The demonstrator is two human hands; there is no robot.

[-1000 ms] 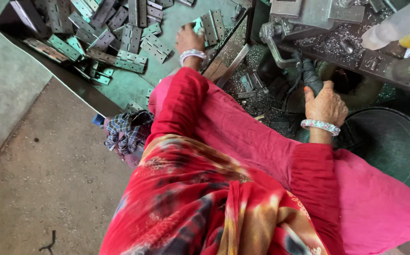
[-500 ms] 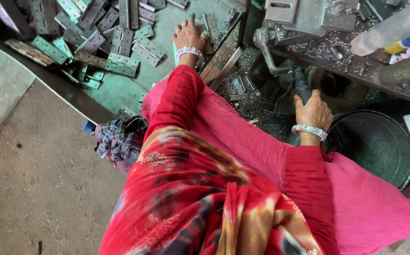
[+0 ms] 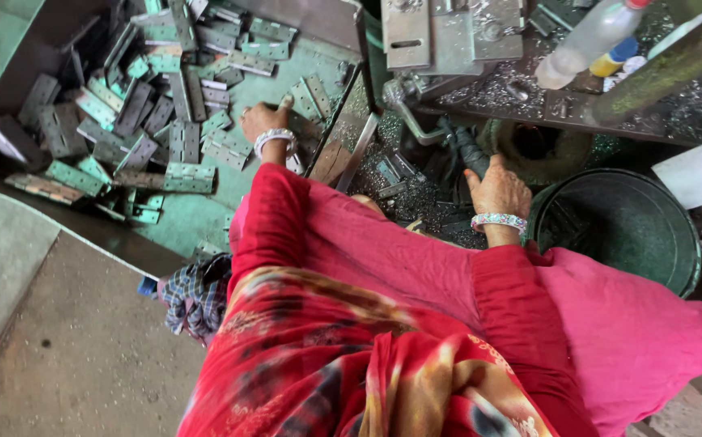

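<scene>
- Here, your left hand (image 3: pixel 263 121) rests among the metal hinges (image 3: pixel 189 174) in the green tray (image 3: pixel 193 222), fingers bent down onto one hinge; whether they grip it, you cannot tell.
- Your right hand (image 3: pixel 496 190) closes around the dark lever handle (image 3: pixel 470 150) of the press (image 3: pixel 440 36).
- Metal shavings (image 3: pixel 415 198) lie below the press, between your hands.
- A dark round bucket (image 3: pixel 626 222) sits just beside your right wrist.
- A plastic bottle (image 3: pixel 585 40) lies on the bench above.

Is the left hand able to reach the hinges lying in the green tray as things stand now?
Probably yes. The left hand already rests among the metal hinges in the green tray, and nothing covers those nearest it; the far pile may need a stretch.
</scene>
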